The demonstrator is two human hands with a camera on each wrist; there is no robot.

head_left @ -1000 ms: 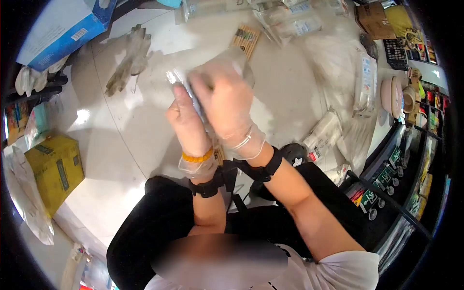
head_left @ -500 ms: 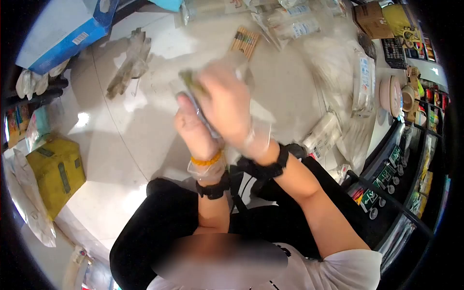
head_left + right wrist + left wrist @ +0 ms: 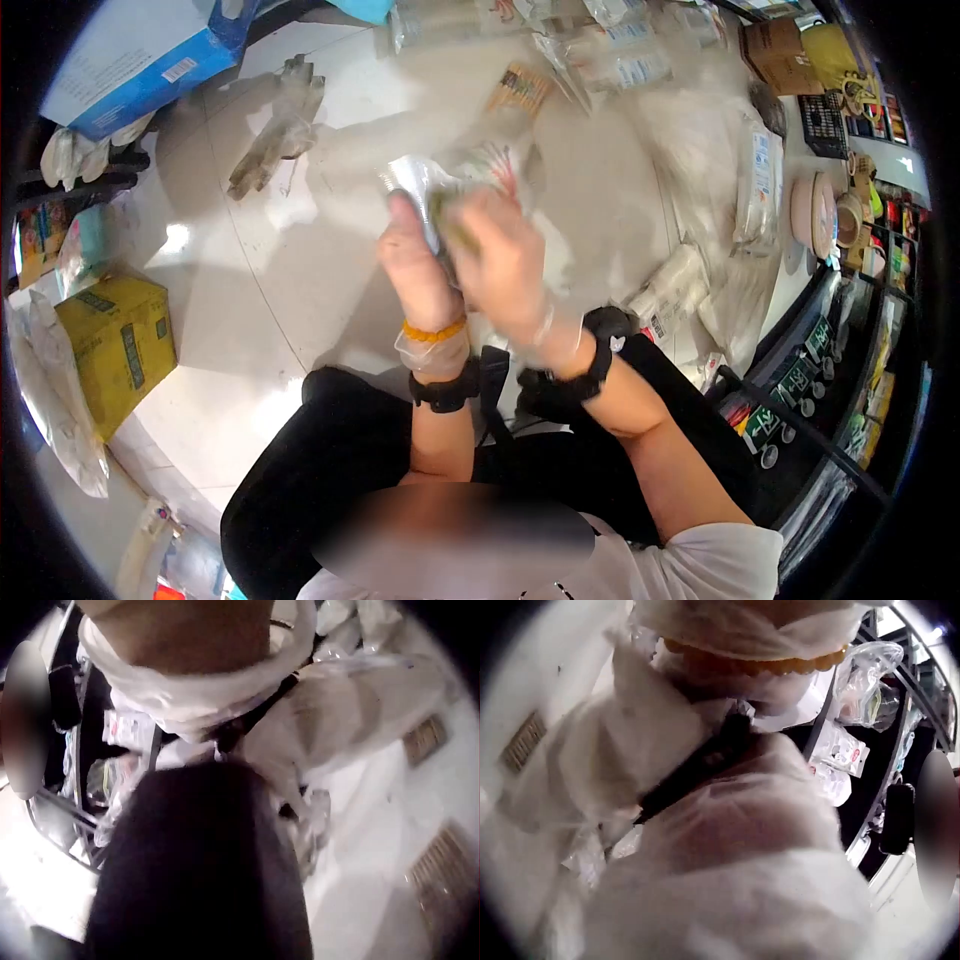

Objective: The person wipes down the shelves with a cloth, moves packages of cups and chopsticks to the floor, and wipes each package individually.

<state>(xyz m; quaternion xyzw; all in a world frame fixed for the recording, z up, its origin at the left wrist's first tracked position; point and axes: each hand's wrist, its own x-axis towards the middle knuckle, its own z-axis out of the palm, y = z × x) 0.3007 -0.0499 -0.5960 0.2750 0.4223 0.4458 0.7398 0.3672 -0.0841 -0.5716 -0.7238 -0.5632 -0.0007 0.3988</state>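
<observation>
In the head view, the left hand [image 3: 415, 265], in a clear glove, grips a shiny silver-clear packet [image 3: 412, 178] with its thumb on top. Beside it the blurred right hand [image 3: 500, 260] has curled fingers at an olive-green thing [image 3: 452, 222] against the packet. Thin clear plastic with red marks [image 3: 503, 172] shows just beyond the right fingers; what holds it is unclear. The left wrist view has the gloved left hand [image 3: 742, 840] close up, a dark strip [image 3: 697, 769] between it and the gloved right hand [image 3: 619, 750]. In the right wrist view the right hand [image 3: 202, 855] is mostly dark.
A bundle of wooden sticks [image 3: 520, 88] and crumpled plastic gloves [image 3: 280, 130] lie on the floor [image 3: 590, 200]. Clear packages [image 3: 760, 180] lie right and at the top. A yellow box [image 3: 118, 350] and blue-white box [image 3: 140, 70] stand left; racks [image 3: 800, 380] stand right.
Both hands have shifted slightly right, still close together. The silver-clear packet shows more beyond the left thumb, and red-marked plastic has come into sight by the right fingers.
</observation>
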